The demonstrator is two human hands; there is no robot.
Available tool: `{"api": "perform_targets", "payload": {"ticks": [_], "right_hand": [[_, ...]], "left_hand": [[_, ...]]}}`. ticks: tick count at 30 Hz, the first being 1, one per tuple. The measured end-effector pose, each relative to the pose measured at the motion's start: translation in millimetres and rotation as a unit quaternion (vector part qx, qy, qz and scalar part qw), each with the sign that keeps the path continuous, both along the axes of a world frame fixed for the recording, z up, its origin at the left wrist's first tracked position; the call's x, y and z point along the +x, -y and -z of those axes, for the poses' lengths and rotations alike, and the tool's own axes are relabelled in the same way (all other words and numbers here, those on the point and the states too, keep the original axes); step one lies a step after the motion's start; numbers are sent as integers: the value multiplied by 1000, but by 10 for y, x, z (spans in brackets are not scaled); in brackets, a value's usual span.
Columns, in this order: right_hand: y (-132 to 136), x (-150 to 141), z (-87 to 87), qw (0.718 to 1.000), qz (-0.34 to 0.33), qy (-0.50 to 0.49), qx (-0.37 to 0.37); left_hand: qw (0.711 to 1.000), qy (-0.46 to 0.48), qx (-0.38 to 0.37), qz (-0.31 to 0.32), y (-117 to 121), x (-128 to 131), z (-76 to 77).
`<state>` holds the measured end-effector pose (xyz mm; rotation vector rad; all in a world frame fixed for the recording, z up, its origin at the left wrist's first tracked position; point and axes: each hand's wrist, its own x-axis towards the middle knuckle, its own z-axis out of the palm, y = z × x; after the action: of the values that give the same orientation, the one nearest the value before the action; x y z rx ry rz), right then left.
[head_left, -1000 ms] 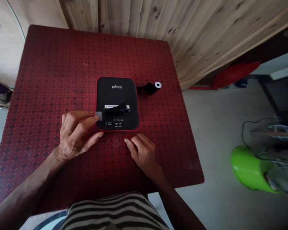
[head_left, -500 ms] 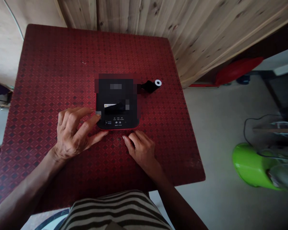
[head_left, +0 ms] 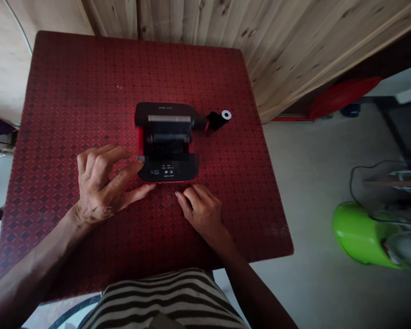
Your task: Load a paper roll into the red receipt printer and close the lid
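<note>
A black and red printer [head_left: 188,171] sits on the table with its top lid [head_left: 181,110] tilted up and back, a little blurred. Inside, a dark hollow shows, but what lies in it is too dark to make out. My left hand [head_left: 104,183] is open at the front left corner, one fingertip on a grey latch button [head_left: 140,159] and the thumb stretched to the front edge. My right hand [head_left: 202,208] rests on the table just in front of the printer, fingers curled in with nothing visible in them.
A black roll [head_left: 218,121] with a white core lies to the printer's right. The red patterned table [head_left: 78,91] meets a plank wall [head_left: 188,23] at the back. On the floor at right stand a green bucket [head_left: 354,235] and a thin cable [head_left: 358,167].
The printer's lid was down and has swung up and back. The black strip hanging from its slot has gone from the lid's top. My left thumb has moved right to the front edge.
</note>
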<state>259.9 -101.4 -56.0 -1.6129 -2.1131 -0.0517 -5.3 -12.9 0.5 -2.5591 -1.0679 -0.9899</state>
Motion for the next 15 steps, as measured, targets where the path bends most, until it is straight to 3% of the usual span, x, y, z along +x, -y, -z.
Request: {"api": "perform_targets", "payload": {"ticks": [5,9,13,15], "right_hand": [[11,28,-94,999,-16,-35,1],[-75,111,-468,992,-14,-127,22],[-490,169,-855,986,-15,-118,114],[-794,162,-935,990,-73,-94,82]], "left_hand": [[1000,14,-4,-3,-6,26,77],[998,57,-31,3,7,83,169],[997,67,-8,25,2,111,264],[996,80,-22,30,6,106,328]]}}
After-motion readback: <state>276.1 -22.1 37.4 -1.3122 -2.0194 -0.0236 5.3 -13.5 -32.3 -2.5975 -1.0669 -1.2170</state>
